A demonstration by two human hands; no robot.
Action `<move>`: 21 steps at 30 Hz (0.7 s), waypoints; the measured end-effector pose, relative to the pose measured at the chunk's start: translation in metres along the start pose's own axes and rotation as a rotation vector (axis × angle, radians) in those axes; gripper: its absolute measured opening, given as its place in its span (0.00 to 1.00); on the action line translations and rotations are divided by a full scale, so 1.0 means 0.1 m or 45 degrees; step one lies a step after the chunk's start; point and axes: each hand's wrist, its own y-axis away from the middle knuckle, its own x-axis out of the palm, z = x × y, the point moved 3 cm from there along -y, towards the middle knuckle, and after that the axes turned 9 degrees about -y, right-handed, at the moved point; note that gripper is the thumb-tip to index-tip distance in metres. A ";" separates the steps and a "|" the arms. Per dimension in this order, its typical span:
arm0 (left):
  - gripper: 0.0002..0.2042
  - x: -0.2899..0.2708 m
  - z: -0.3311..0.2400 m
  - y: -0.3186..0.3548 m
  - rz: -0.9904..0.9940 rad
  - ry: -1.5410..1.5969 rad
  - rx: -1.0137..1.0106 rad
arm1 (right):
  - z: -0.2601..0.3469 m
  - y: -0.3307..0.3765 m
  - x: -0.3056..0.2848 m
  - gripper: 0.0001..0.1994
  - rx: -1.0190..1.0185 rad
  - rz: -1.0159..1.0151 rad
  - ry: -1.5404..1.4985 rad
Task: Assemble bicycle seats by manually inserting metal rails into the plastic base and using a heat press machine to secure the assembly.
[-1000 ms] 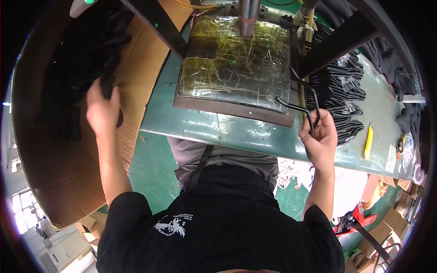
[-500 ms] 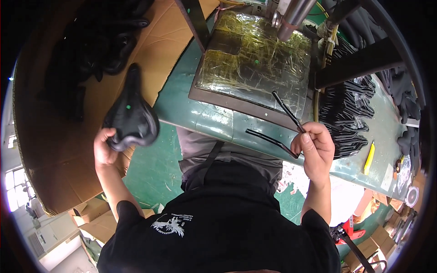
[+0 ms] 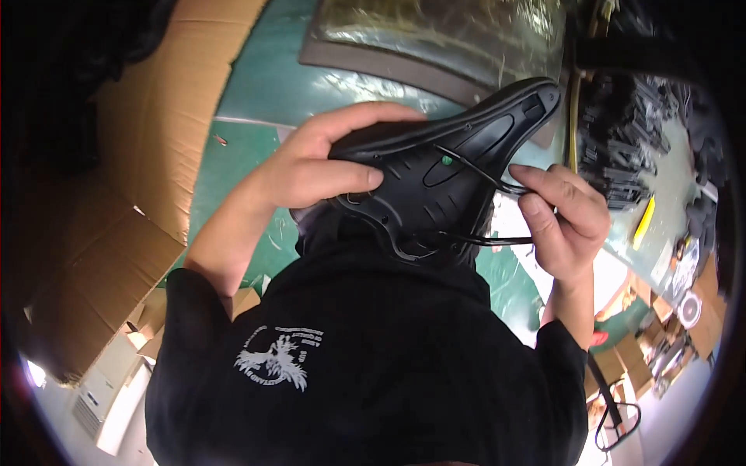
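Note:
A black bicycle saddle (image 3: 404, 182) is held in front of my body, its plastic underside turned up and its narrow nose pointing to the upper right. My left hand (image 3: 307, 163) grips the wide rear part, thumb on the underside and fingers over the far edge. Pinched between the fingers of my right hand (image 3: 571, 221) is a bent black saddle rail (image 3: 501, 241). Its two prongs reach left over the saddle's underside; whether their tips touch it I cannot tell.
A large cardboard box (image 3: 148, 241) with dark items stands at the left. Beyond the saddle, a tape-wrapped plate (image 3: 435, 31) lies on the green table (image 3: 264, 85). Many black rods (image 3: 622, 140) are piled at the right, near a yellow utility knife (image 3: 644, 222).
My left hand has brought the saddle from beside the box to the middle and turned its underside up. The rail in my right hand has come down over it, its prongs now pointing left.

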 end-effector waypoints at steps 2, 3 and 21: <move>0.37 0.13 0.01 -0.04 -0.102 -0.245 -0.129 | -0.05 0.12 -0.01 0.13 0.025 0.032 0.091; 0.37 0.13 0.07 -0.07 -0.083 -0.232 -0.139 | -0.07 0.15 -0.01 0.13 0.030 0.034 0.110; 0.23 0.28 0.19 -0.19 0.105 -0.288 0.106 | 0.05 0.10 0.06 0.12 -0.322 0.336 0.330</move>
